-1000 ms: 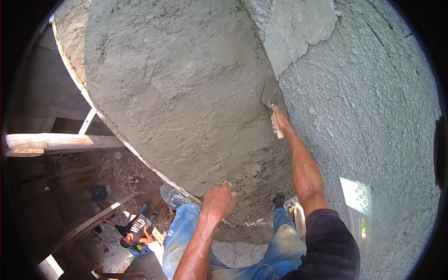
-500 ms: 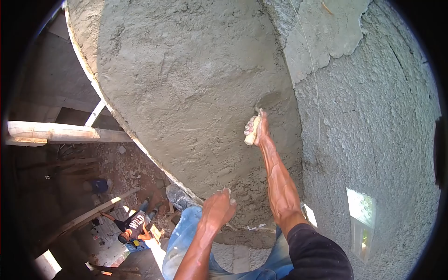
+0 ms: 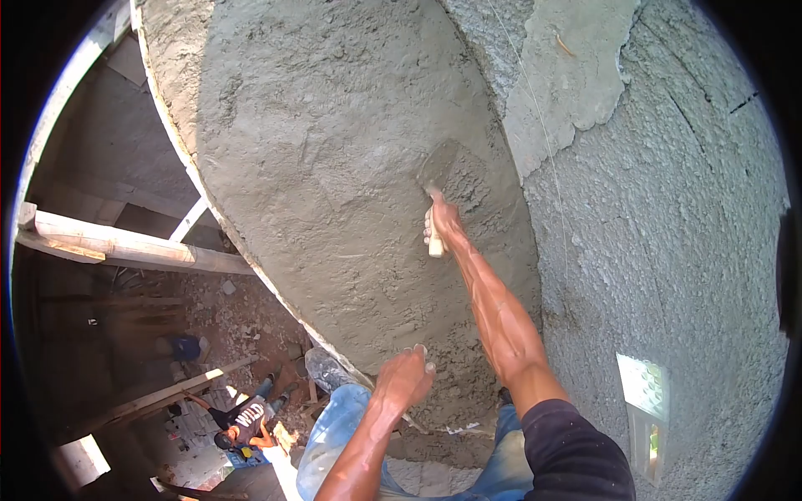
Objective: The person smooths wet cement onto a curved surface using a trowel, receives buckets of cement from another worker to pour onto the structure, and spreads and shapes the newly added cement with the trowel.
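Trowel (image 3: pixel 438 167) gripped by right hand (image 3: pixel 444 220); left hand (image 3: pixel 406 376) curled, contents hidden.
Pole (image 3: pixel 142 244) and person (image 3: pixel 245 421) seen left of both; string (image 3: pixel 547 144) to right.

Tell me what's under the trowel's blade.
The trowel lies against a rough grey coating, visible all around the blade. The patch directly beneath is covered, so whether it is smooth or rough can't be seen.

At seven o'clock in my view, I read "WILD" on a person's dark shirt (image 3: pixel 246 420), white letters.
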Demonstrator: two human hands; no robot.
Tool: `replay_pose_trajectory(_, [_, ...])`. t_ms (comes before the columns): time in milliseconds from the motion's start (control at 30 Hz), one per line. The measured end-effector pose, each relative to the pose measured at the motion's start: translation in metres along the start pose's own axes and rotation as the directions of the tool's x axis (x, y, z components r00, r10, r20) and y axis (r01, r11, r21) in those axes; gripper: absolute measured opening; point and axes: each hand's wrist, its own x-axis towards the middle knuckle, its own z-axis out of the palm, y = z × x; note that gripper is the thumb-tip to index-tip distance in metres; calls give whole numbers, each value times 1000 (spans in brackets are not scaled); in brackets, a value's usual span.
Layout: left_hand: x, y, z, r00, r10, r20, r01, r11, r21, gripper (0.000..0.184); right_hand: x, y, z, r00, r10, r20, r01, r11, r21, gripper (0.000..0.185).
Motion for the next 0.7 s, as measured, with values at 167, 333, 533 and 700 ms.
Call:
replay_pose_trajectory(167, [7, 0, 1, 999, 24, -42, -24, 1000, -8, 38, -11, 11, -63, 840, -486, 241, 406, 268, -874, 47])
replay_pose_trajectory(333, [12, -2, 2, 993, 69, -101, -72, 997, -28, 34, -26, -33, -78, 718, -610, 335, 281, -187, -941, 43])
replay_pose_trajectory(533, [9, -7, -4, 996, 51, -74, -57, 996, -72, 38, 26, -105, -77, 647, -756, 100, 177, 21, -984, 42])
replay_pose_trajectory(700, [4, -17, 4, 993, 48, -109, -56, 996, -71, 37, 46, -118, -71, 794, -596, -119, 316, 573, -756, 47])
